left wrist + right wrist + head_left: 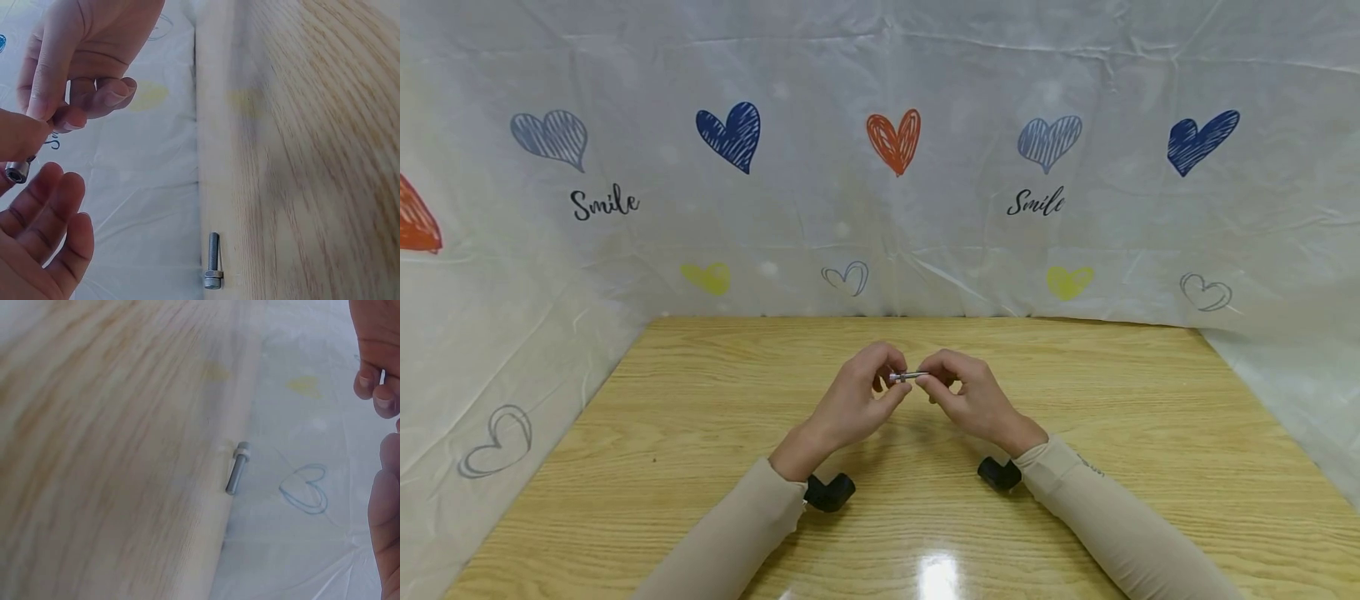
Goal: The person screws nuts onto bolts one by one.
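Observation:
Up above the table, a small silver socket-head bolt (pixel 910 375) lies roughly level between my two hands. My left hand (pixel 852 398) pinches its head end between thumb and index finger, and a nut shows on the shank close to the head. At the other end, my right hand (pixel 972 398) pinches the threaded tip with thumb and fingertips. From the left wrist, the socket head (pixel 17 172) peeks out under the thumb. A second bolt with a nut near its head (pixel 213 262) is on the table in that view; the right wrist view shows a bolt with a nut (pixel 237 469) too.
The wood-grain table (pixel 700 467) spreads out under both arms. White sheeting printed with hearts (pixel 895 233) hangs behind the far edge and along the sides. A black camera mount (pixel 831 492) sits at the left wrist, another black mount (pixel 998 473) at the right.

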Available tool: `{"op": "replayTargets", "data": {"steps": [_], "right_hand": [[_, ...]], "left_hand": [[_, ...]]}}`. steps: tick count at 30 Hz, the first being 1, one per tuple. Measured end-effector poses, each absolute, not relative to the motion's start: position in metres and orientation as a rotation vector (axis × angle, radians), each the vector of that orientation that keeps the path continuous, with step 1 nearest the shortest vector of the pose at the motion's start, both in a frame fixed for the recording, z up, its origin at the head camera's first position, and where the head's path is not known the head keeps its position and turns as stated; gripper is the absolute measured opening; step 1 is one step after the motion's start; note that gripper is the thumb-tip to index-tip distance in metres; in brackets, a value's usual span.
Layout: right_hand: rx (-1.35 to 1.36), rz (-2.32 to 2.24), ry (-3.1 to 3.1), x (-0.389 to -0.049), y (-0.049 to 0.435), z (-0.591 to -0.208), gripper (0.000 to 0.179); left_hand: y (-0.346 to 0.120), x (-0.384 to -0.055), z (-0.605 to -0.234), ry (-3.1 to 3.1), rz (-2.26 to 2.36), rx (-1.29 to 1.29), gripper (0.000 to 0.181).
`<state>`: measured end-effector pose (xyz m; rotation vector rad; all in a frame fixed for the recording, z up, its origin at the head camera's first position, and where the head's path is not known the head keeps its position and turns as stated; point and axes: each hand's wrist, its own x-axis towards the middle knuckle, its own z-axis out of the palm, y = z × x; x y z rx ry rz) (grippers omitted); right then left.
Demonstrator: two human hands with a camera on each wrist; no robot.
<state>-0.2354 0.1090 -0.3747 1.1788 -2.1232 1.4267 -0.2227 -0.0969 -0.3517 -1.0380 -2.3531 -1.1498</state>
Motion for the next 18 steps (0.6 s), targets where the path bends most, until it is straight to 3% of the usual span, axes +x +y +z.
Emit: {"op": "replayTargets", "data": {"steps": [6, 13, 18], "right_hand": [[1.168, 1.426, -2.151, -0.2337, 0.1085, -0.3740, 0.009], [1.185, 1.424, -2.140, -0.2324, 0.1082, -0.3746, 0.005], [1.176, 1.430, -2.141, -0.2314, 0.1073, -0.3749, 0.007]], "left_hand": [[-0.0977, -0.2214, -0.3527, -2.361, -1.155, -1.021, 0.004], [-0.0982, -0.2206, -0.3542, -2.403, -1.171, -0.979, 0.016], [-0.0995, -0.2194, -0.3543, -2.401, -1.182, -0.975, 0.012]]}}
